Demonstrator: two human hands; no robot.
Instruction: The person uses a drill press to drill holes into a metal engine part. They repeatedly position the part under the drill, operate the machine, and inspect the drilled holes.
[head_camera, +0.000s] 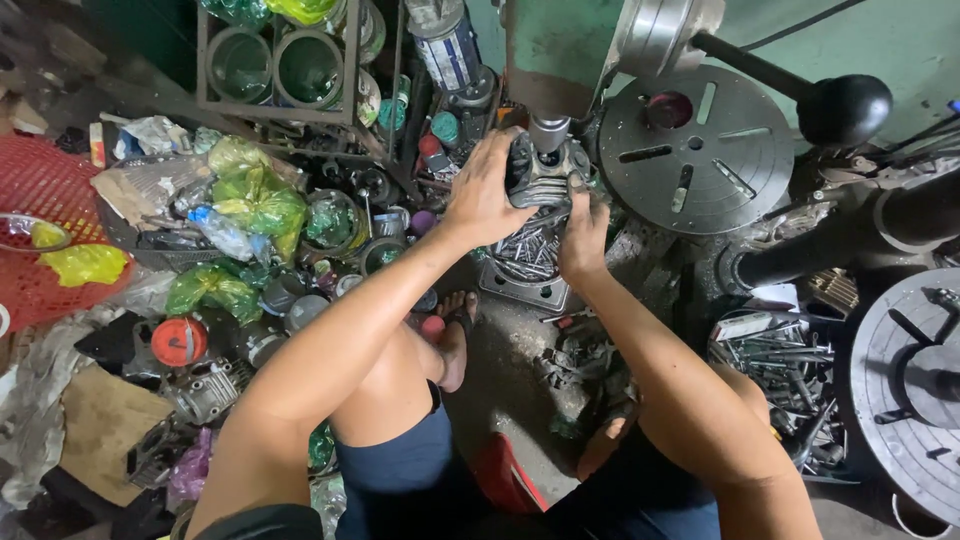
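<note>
Gripping: finned metal engine part (545, 180) is clamped by left hand (487, 192) and right hand (583, 237) | position: under drill spindle (548, 132), above tray of bolts (527, 255) on floor (500, 370) | round slotted drill plate (695, 150) just beside.

Two hands: left hand (487, 192), right hand (583, 236); one metal part (545, 172) between; two slotted round plates, first (695, 150), second (905, 385), right of them.
</note>
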